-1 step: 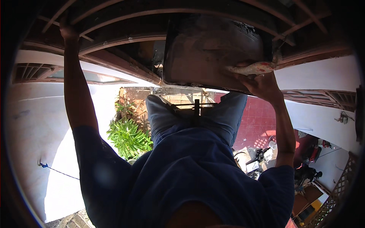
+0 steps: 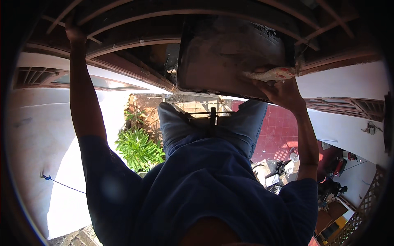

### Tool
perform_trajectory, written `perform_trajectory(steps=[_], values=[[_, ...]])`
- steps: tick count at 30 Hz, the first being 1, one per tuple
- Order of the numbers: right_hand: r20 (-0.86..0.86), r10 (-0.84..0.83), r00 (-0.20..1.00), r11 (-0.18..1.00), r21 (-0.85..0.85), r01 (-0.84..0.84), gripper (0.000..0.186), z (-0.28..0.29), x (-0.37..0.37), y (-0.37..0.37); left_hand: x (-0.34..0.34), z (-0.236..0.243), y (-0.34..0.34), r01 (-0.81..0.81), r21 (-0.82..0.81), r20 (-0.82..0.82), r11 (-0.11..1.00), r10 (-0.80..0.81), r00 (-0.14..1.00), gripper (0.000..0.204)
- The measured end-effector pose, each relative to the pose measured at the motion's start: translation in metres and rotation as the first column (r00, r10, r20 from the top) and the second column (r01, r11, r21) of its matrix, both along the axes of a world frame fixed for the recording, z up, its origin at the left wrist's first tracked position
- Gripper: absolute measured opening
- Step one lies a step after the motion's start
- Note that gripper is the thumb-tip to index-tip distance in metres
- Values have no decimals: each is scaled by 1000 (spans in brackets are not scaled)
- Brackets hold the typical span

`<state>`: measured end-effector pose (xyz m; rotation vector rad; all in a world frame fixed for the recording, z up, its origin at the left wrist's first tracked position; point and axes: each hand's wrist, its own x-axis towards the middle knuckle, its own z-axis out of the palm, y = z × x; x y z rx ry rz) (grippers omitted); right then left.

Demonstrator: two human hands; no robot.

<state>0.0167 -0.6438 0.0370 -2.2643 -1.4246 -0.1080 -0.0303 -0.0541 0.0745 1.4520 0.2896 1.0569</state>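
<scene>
My left hand (image 2: 75, 34) is raised at the upper left, its fingers closed round a brown bar (image 2: 54, 22) of an overhead frame; shadow hides part of the grip. In front of me at the top is a flat dark panel (image 2: 221, 57) with a dusty brown surface and blackish edges. At its lower right, my right hand (image 2: 283, 93) is closed on a pale, lumpy object with red spots (image 2: 273, 74), held against or just over the panel. I cannot make out that object's kind. Some fingers of this hand are hidden behind it.
Long brown beams (image 2: 135, 45) cross overhead. Below me are a green leafy plant (image 2: 140, 149), red floor tiles (image 2: 279, 127) and a dark metal post (image 2: 212, 116) between my legs. White walls (image 2: 37, 135) flank both sides. A blue cord (image 2: 61, 185) hangs at the left; clutter lies lower right.
</scene>
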Motion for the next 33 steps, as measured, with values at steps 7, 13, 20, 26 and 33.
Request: perform_trajectory(steps=[7,13,20,26,33], values=[[0,43,999,998,54,-43,20,-4,-3,34,4,10,-20,-45,-40,13,998,46,999,40],[-241,-22,970,988,145,58,21,20,-12,47,-3,-3,2,-33,118,25,992,30,999,38],[-306,-169,937,879,383,284,18,49,-41,51,-5,-12,9,27,75,79,997,-33,996,37],[-743,-212,635,660,370,654,20,18,-42,44,-1,-37,34,56,295,28,954,-67,997,38],[-770,625,127,240,345,908,21,21,-43,37,1,-20,-14,39,-183,38,982,-33,999,34]])
